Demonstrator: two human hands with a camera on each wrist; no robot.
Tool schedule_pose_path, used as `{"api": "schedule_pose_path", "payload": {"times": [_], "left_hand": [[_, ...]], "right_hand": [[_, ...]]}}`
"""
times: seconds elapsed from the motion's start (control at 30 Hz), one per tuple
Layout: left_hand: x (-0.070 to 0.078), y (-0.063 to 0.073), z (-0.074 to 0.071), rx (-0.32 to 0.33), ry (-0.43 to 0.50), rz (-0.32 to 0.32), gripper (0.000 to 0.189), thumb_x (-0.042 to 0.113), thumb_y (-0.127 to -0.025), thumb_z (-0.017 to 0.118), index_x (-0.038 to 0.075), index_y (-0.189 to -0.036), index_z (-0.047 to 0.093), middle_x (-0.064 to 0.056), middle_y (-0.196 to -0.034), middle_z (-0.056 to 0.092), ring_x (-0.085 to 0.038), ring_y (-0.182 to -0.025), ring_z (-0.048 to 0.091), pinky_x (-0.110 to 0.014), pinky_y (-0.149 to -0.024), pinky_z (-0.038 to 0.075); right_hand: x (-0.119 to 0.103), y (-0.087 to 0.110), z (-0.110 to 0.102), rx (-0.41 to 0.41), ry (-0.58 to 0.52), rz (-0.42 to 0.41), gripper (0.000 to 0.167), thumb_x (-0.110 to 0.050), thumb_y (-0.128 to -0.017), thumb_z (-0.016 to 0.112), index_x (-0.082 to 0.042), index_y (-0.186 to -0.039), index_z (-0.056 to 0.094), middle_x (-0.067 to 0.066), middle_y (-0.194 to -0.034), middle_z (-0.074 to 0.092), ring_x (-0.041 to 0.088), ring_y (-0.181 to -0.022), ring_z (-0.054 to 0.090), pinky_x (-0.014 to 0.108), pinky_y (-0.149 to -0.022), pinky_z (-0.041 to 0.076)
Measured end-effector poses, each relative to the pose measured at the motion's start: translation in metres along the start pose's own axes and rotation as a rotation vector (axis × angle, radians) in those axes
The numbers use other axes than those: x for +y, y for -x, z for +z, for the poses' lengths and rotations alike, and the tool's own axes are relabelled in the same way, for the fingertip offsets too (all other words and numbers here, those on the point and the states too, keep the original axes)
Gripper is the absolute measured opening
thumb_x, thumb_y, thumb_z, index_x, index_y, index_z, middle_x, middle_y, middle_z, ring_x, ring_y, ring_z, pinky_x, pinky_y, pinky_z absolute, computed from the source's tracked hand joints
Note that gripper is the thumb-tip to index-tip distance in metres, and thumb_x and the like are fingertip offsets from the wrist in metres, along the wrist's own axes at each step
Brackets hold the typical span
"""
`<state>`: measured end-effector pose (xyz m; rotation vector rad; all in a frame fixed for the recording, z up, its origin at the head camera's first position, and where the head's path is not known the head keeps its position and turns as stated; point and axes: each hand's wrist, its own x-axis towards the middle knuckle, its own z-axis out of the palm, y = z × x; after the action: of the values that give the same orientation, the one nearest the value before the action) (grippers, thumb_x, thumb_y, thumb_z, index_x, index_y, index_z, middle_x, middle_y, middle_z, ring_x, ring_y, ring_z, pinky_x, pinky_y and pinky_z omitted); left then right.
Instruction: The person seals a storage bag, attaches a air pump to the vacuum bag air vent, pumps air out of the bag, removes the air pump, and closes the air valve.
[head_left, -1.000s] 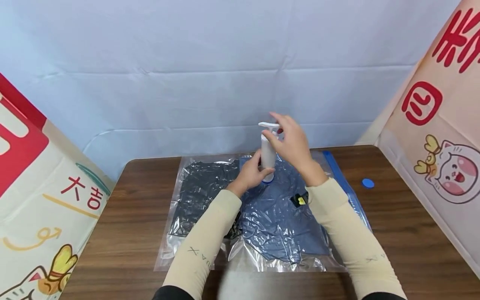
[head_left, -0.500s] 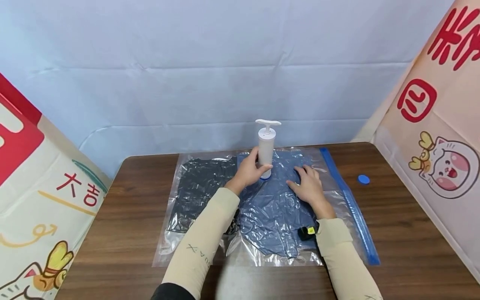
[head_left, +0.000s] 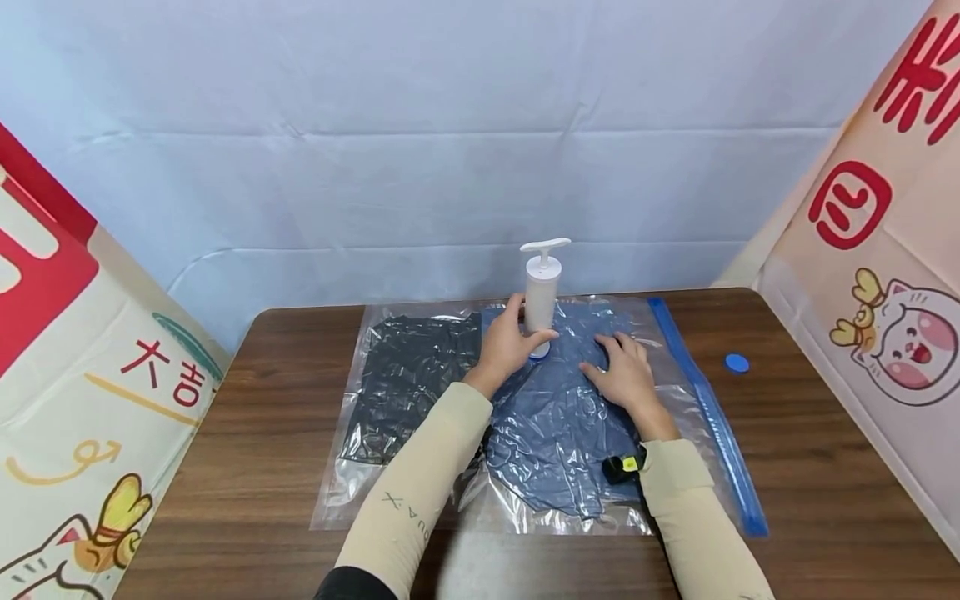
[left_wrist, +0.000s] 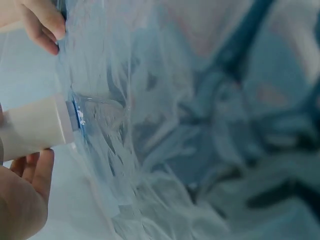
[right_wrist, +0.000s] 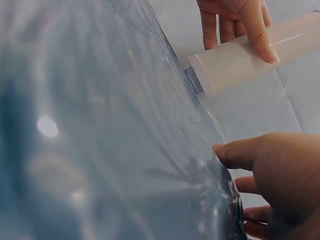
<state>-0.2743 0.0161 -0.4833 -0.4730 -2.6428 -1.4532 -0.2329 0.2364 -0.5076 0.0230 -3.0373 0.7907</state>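
Observation:
A white hand pump (head_left: 542,298) with a T-shaped handle stands upright on the blue valve (head_left: 540,352) of a clear vacuum storage bag (head_left: 663,358). My left hand (head_left: 506,346) grips the lower part of its barrel, thumb on one side and fingers on the other, as the right wrist view also shows. Flat inside the bag lie a blue garment (head_left: 547,458) and a black garment (head_left: 412,375). To the right of the pump, my right hand (head_left: 624,375) rests on the bag with fingers spread; in the right wrist view its fingertips touch the plastic film.
The bag's blue zip strip (head_left: 708,404) runs along its right side. A round blue cap (head_left: 737,362) lies on the wooden table (head_left: 817,450) further right. Close to my right wrist is a small black device (head_left: 617,471) with a yellow mark. A pale cloth backdrop hangs behind the table.
My right hand has left the pump handle and come down to the right onto the bag. The left hand keeps its grip on the pump barrel.

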Motion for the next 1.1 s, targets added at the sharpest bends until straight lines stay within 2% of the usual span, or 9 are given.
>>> {"api": "schedule_pose_path", "payload": {"times": [0.1,0.2,0.33,0.47,0.57,0.67,0.87,1.0,1.1], "left_hand": [[0.0,0.001,0.002,-0.019,0.037,-0.004,0.074,0.037,-0.091,0.078,0.015,-0.149,0.039,-0.008,-0.137,0.059,-0.022,-0.123,0.059,-0.042,-0.1,0.051],[-0.001,0.001,0.0,-0.037,0.059,0.011,0.076,0.035,-0.09,0.079,0.014,-0.15,0.038,-0.009,-0.138,0.057,-0.023,-0.124,0.058,-0.043,-0.102,0.05],[-0.003,0.001,-0.004,-0.082,0.072,0.06,0.076,0.03,-0.092,0.079,0.01,-0.152,0.035,-0.012,-0.141,0.055,-0.025,-0.127,0.056,-0.042,-0.102,0.05],[-0.004,0.0,-0.008,-0.124,0.13,0.088,0.068,0.02,-0.097,0.073,0.01,-0.152,0.035,-0.014,-0.141,0.054,-0.026,-0.128,0.056,-0.04,-0.1,0.052],[-0.005,-0.001,-0.009,-0.131,0.163,0.078,0.064,0.016,-0.097,0.072,0.01,-0.151,0.038,-0.014,-0.138,0.056,-0.026,-0.126,0.057,-0.037,-0.097,0.054],[-0.005,-0.004,-0.009,-0.11,0.156,0.071,0.064,0.016,-0.095,0.075,0.01,-0.149,0.04,-0.013,-0.135,0.058,-0.026,-0.122,0.059,-0.036,-0.093,0.055],[-0.007,-0.006,-0.001,-0.071,0.09,0.085,0.057,0.016,-0.092,0.079,0.006,-0.141,0.05,-0.014,-0.13,0.058,-0.026,-0.116,0.059,-0.038,-0.091,0.053],[-0.009,-0.005,0.0,-0.125,0.036,0.135,0.058,0.015,-0.092,0.078,0.004,-0.142,0.051,-0.018,-0.136,0.052,-0.029,-0.123,0.055,-0.041,-0.1,0.05],[-0.008,-0.003,-0.005,-0.2,0.055,0.147,0.063,0.012,-0.095,0.075,0.005,-0.149,0.044,-0.018,-0.143,0.048,-0.031,-0.13,0.052,-0.043,-0.106,0.048]], "right_hand": [[0.0,0.001,-0.002,0.0,-0.009,-0.007,0.067,-0.031,-0.098,0.065,0.003,-0.15,0.042,0.035,-0.157,0.024,0.057,-0.144,0.017,0.073,-0.112,0.021],[-0.009,-0.002,-0.009,0.05,-0.093,-0.05,0.063,-0.027,-0.098,0.066,0.006,-0.148,0.044,0.035,-0.153,0.032,0.056,-0.142,0.025,0.07,-0.113,0.023],[-0.036,-0.009,-0.023,0.15,-0.37,-0.146,0.057,-0.02,-0.099,0.067,0.005,-0.146,0.046,0.029,-0.149,0.043,0.047,-0.139,0.04,0.062,-0.11,0.036],[-0.071,-0.011,-0.033,0.173,-0.644,-0.265,0.061,-0.016,-0.1,0.068,0.004,-0.15,0.041,0.025,-0.151,0.044,0.045,-0.137,0.045,0.057,-0.108,0.043],[-0.09,-0.011,-0.033,0.185,-0.738,-0.303,0.065,-0.012,-0.098,0.07,0.006,-0.152,0.037,0.028,-0.149,0.046,0.045,-0.135,0.048,0.059,-0.107,0.043],[-0.099,-0.015,-0.029,0.226,-0.764,-0.287,0.068,-0.01,-0.095,0.075,0.006,-0.15,0.038,0.029,-0.142,0.053,0.043,-0.13,0.053,0.06,-0.105,0.045],[-0.1,-0.023,-0.023,0.264,-0.691,-0.27,0.066,-0.014,-0.089,0.082,0.003,-0.142,0.046,0.027,-0.133,0.06,0.04,-0.122,0.06,0.055,-0.098,0.051],[-0.101,-0.024,-0.023,0.279,-0.653,-0.278,0.062,-0.014,-0.089,0.082,0.003,-0.139,0.049,0.025,-0.131,0.061,0.039,-0.118,0.061,0.054,-0.092,0.054],[-0.101,-0.025,-0.025,0.274,-0.646,-0.275,0.059,-0.016,-0.09,0.08,0.002,-0.138,0.051,0.023,-0.131,0.061,0.038,-0.118,0.061,0.053,-0.092,0.055]]}}
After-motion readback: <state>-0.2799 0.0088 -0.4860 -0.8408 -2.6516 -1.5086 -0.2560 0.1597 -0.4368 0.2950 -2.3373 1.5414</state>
